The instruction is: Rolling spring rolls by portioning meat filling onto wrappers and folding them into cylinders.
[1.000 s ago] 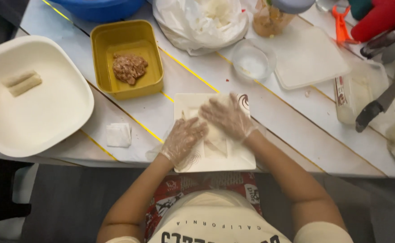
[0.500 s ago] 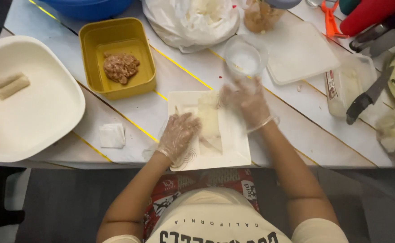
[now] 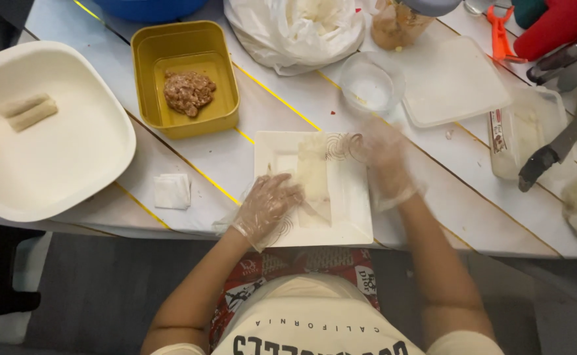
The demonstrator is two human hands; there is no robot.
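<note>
With the left hand (image 3: 265, 207) pressing flat, fingers spread, on the wrapper (image 3: 313, 177) on the square plate (image 3: 354, 217), the blurred right hand (image 3: 384, 154), apparently loose-fingered and holding nothing, should tuck the far edge snugly.

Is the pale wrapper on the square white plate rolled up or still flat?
Partly rolled: the pale wrapper forms a narrow upright strip, its lower end loose.

Head-worn camera looks steeply down, close over the table (image 3: 433, 171).

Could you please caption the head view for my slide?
Gloved left hand pins a wrapper on a square plate; right hand blurred beside a glass bowl.
</note>
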